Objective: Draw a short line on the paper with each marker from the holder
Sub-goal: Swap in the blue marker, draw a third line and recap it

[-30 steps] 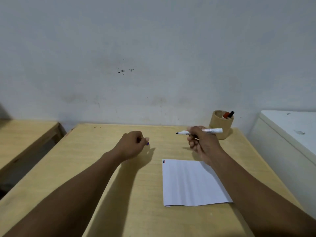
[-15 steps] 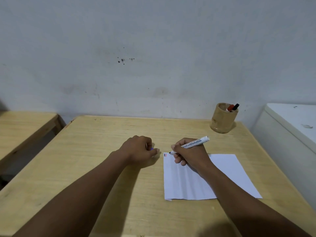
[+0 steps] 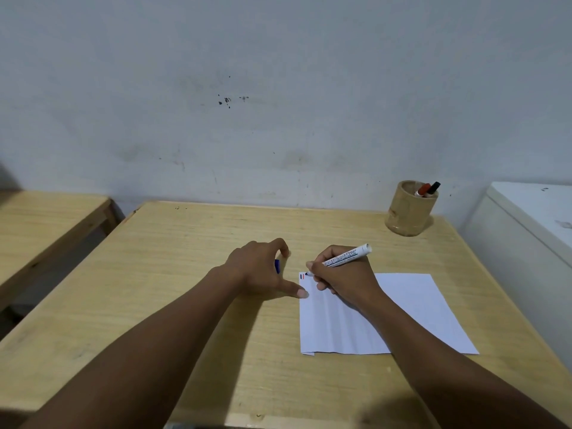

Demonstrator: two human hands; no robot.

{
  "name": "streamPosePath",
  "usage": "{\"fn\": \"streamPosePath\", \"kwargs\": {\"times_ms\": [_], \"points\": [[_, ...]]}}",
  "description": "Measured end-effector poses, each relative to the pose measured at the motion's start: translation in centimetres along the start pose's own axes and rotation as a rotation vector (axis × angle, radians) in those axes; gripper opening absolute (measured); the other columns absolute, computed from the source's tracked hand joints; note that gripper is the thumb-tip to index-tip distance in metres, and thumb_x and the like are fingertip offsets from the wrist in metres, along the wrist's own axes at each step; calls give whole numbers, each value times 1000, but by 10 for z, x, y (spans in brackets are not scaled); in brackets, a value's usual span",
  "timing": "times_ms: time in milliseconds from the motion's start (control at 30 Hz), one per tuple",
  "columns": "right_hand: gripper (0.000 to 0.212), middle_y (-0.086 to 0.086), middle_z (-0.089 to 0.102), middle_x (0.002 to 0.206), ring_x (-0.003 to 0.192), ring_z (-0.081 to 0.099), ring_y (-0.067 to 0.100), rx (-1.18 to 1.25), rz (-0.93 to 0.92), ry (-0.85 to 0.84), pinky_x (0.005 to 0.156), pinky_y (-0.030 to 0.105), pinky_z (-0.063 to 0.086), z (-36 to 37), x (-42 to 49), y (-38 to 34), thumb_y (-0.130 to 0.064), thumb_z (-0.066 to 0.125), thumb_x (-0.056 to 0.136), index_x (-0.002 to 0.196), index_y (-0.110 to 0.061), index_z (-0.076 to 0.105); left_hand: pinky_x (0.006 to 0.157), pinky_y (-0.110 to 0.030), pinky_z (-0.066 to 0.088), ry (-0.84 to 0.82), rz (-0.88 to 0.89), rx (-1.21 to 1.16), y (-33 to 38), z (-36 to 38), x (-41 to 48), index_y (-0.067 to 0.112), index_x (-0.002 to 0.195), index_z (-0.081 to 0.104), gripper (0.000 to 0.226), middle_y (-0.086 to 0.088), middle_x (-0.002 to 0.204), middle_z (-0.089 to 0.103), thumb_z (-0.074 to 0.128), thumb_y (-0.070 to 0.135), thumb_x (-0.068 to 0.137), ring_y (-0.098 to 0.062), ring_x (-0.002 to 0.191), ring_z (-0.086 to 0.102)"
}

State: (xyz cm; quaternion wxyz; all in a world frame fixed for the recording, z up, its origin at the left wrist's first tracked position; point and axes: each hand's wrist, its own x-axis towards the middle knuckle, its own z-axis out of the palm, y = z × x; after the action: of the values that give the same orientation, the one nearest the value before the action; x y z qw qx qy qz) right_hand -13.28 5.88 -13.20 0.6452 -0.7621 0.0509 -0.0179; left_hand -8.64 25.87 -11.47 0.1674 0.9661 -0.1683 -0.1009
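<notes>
A white sheet of paper (image 3: 411, 308) lies on the wooden table (image 3: 173, 274). My right hand (image 3: 343, 278) grips a white marker (image 3: 343, 257), tip down at the paper's top left corner, where short dark and red lines (image 3: 303, 276) show. My left hand (image 3: 263, 270) rests beside the paper's left edge, thumb touching it, with a blue cap (image 3: 277, 266) held under the fingers. A round wooden holder (image 3: 408, 213) at the table's back right contains a red marker (image 3: 422, 190) and a black marker (image 3: 433, 187).
A second wooden table (image 3: 46, 224) stands to the left across a gap. A white cabinet (image 3: 532, 230) sits close to the table's right edge. The wall runs directly behind the table.
My right hand brought the marker down from mid-air to the paper's top left corner. My left hand moved right, and its thumb now presses the paper's edge.
</notes>
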Motion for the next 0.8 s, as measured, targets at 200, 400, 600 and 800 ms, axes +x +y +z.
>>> {"fn": "streamPosePath", "kwargs": {"times_ms": [200,400,600,800], "points": [[22,13,69,61,53,62,24,-18,0,-38,49,27,45,0,2,1,-8,82,77,75,7,65,80,-36,54,-52,-43,-39,3,-4,0,38,120,47,97,10,85,68,77,87,41,-11,90,61],[16,11,67,63,48,56,18,195,99,39,44,25,38,-7,6,-10,-14,76,87,76,-9,64,85,-33,55,-93,-62,-197,-5,-13,2,34,115,60,73,10,91,66,86,68,56,-10,88,64],[20,2,57,57,37,42,7,474,214,236,35,17,27,-29,15,-33,-25,79,86,79,-18,63,60,-24,45,82,-6,-504,-15,-21,2,18,75,77,12,13,55,68,74,17,87,-8,57,59],[11,10,67,70,47,64,12,523,161,68,42,19,43,-63,22,-76,-20,70,92,88,-12,64,71,-25,49,125,30,-946,18,-42,14,13,90,78,14,0,78,76,70,22,97,-15,75,70]]}}
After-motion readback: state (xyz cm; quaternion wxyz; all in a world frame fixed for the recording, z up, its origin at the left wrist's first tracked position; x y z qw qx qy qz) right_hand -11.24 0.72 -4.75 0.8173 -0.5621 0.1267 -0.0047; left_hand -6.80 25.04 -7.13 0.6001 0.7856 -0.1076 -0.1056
